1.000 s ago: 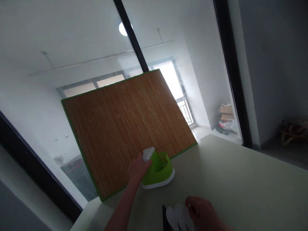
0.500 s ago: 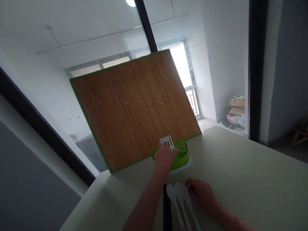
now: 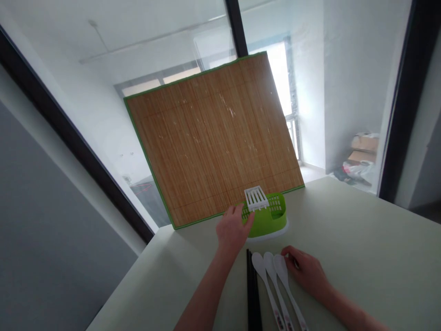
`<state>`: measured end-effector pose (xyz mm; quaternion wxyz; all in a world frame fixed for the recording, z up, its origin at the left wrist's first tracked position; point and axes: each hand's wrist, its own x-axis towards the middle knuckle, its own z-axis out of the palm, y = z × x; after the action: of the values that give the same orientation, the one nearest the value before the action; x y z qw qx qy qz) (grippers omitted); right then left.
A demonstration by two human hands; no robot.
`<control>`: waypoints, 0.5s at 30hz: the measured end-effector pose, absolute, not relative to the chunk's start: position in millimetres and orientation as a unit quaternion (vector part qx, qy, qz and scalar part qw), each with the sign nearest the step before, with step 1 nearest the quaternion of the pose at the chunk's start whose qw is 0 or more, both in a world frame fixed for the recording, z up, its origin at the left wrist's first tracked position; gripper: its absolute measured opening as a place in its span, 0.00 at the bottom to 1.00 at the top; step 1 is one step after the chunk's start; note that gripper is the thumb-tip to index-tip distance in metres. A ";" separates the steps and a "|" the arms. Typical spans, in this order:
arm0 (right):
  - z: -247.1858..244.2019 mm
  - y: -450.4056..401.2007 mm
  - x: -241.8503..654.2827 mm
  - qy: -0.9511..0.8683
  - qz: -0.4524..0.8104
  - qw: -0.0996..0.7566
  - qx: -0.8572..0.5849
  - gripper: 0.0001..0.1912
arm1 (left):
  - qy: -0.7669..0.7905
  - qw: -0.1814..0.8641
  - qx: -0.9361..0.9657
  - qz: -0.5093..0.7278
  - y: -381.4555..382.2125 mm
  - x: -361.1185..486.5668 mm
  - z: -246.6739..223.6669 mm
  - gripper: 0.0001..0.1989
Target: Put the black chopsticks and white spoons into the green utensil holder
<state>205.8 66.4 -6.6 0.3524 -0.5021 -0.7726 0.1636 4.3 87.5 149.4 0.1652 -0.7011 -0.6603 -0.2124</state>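
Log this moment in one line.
left hand: at left end of green holder, grip unclear | right hand: at bowl of rightmost white spoon, grip unclear | left of spoons: black sticks | behind holder: brown mat

Free rm on tabletop (image 3: 365,239) R of green caddy (image 3: 263,226); bamboo mat (image 3: 213,142) behind blocks way fwd.
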 end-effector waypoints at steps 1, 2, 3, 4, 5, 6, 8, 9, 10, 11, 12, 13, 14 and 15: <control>-7.3 66.4 205.9 -0.774 0.165 0.350 -0.502 0.10 | -0.665 0.156 -0.696 -0.220 88.4 -7.1 141.2 0.22; -7.8 66.3 205.7 -0.775 0.167 0.348 -0.500 0.09 | -0.671 0.143 -0.693 -0.222 90.7 -17.7 132.0 0.21; -8.1 66.2 205.3 -0.777 0.168 0.346 -0.499 0.09 | -0.676 0.126 -0.692 -0.219 94.1 -26.8 122.3 0.21; -8.2 66.1 204.8 -0.778 0.168 0.344 -0.499 0.09 | -0.677 0.110 -0.695 -0.214 98.5 -33.9 112.9 0.21; -8.1 65.9 204.4 -0.778 0.168 0.342 -0.499 0.10 | -0.673 0.096 -0.703 -0.210 103.6 -38.8 104.3 0.22; -8.0 65.8 204.1 -0.778 0.169 0.340 -0.501 0.10 | -0.662 0.088 -0.715 -0.209 109.1 -41.5 97.0 0.23; -8.1 65.6 204.0 -0.778 0.170 0.334 -0.504 0.10 | -0.631 0.082 -0.740 -0.217 119.4 -41.6 87.3 0.22; -8.4 65.6 204.3 -0.778 0.170 0.331 -0.507 0.10 | -0.618 0.080 -0.749 -0.224 123.7 -40.0 84.6 0.20; -8.8 65.6 204.8 -0.777 0.170 0.329 -0.509 0.10 | -0.609 0.076 -0.754 -0.232 126.9 -38.2 83.0 0.17; -9.3 65.8 205.3 -0.776 0.171 0.329 -0.511 0.10 | -0.603 0.069 -0.757 -0.240 128.9 -36.6 82.1 0.15; -9.8 66.1 205.7 -0.774 0.172 0.329 -0.513 0.10 | -0.599 0.063 -0.758 -0.249 129.5 -35.6 81.4 0.13; -10.3 66.4 206.0 -0.773 0.173 0.330 -0.514 0.10 | -0.595 0.058 -0.759 -0.258 128.7 -35.3 80.7 0.12; -10.8 66.8 206.2 -0.772 0.175 0.331 -0.514 0.10 | -0.590 0.055 -0.760 -0.267 126.6 -35.7 79.7 0.11; -11.1 67.0 206.2 -0.771 0.177 0.332 -0.514 0.10 | -0.585 0.054 -0.761 -0.275 123.4 -36.5 78.5 0.11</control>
<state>206.2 67.0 -11.1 0.3319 -0.5135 -0.7713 0.1769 -36.5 123.4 78.5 0.0536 -0.7610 -0.5853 -0.2748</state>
